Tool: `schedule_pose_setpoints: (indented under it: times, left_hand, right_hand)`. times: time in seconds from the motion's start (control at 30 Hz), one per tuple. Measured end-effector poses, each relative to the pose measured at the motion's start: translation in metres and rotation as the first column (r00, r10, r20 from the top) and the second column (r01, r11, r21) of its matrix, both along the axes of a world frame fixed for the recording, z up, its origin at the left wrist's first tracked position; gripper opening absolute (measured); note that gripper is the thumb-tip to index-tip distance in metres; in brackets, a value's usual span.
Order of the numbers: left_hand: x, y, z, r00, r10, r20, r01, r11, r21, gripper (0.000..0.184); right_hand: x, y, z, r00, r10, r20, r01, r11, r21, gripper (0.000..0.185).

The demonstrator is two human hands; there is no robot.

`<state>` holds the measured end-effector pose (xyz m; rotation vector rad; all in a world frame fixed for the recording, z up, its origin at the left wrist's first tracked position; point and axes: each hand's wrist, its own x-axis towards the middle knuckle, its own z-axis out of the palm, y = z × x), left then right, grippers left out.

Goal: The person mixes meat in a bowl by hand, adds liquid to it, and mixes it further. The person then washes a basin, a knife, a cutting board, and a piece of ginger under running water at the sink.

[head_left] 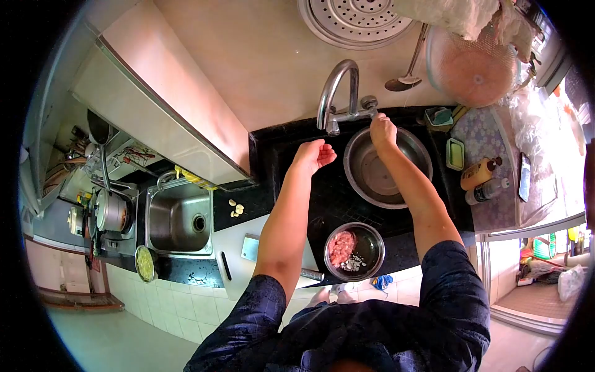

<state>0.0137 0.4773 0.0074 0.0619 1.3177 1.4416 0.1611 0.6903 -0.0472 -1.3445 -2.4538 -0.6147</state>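
Observation:
My right hand [383, 131] is closed at the right end of the chrome faucet [351, 87], with its fingers around the handle there, which the hand mostly hides. Just below the spout, my left hand [315, 155] is held with loosely curled fingers and nothing in it. Under my right forearm sits a wide metal basin [365, 162]. Nearer my body, a smaller steel bowl [380, 253] holds pink raw meat [342, 248] and chopped white bits [353, 263]. I cannot make out any running water.
Left of my arm lie a white cutting board [238, 282] with a cleaver [250, 247] and garlic cloves [236, 209]. Beyond is a steel sink [180, 211], then a pot [110, 211]. Soap [455, 154], bottles [479, 173] and a phone [524, 177] are on the right.

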Motion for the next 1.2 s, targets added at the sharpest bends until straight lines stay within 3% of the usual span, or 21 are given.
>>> schedule_pose_setpoints:
  times: [0.37, 0.57, 0.77, 0.97, 1.07, 1.17, 1.2]
  left_hand:
    - [-0.006, 0.001, 0.001, 1.0, 0.002, 0.015, -0.002, 1.0, 0.021, 0.025]
    - [-0.006, 0.002, 0.0, 1.0, -0.016, -0.01, 0.016, 1.0, 0.0, 0.026]
    - [-0.002, 0.001, 0.006, 1.0, -0.011, -0.016, 0.011, 1.0, -0.017, 0.025]
    - [0.002, 0.0, 0.012, 1.0, 0.0, -0.006, 0.0, 1.0, -0.002, 0.023]
    - [-0.002, 0.001, 0.009, 0.999, -0.049, 0.003, 0.049, 0.999, 0.023, 0.021]
    - [-0.002, 0.0, 0.01, 0.998, -0.062, -0.005, 0.062, 0.998, 0.006, 0.02]
    - [-0.002, -0.001, 0.013, 0.998, -0.055, -0.013, 0.055, 0.998, -0.004, 0.02]
  right_hand:
    - [0.0, 0.001, -0.003, 1.0, 0.011, -0.017, -0.01, 0.998, 0.058, 0.016]
    - [-0.005, 0.004, -0.01, 0.997, -0.049, 0.061, 0.043, 0.995, 0.092, 0.016]
    - [-0.002, 0.009, -0.008, 0.999, 0.005, 0.043, -0.005, 1.0, 0.017, 0.017]
    - [0.005, 0.002, 0.015, 0.996, 0.087, 0.006, -0.085, 0.981, -0.172, 0.019]
    - [0.004, 0.01, 0.014, 0.996, 0.041, -0.084, -0.067, 0.938, -0.34, 0.026]
    - [0.006, 0.024, 0.012, 0.991, 0.131, 0.03, -0.103, 0.884, -0.456, 0.036]
    - [0.016, 0.019, 0.033, 0.982, 0.128, -0.136, -0.183, 0.803, -0.567, 0.048]
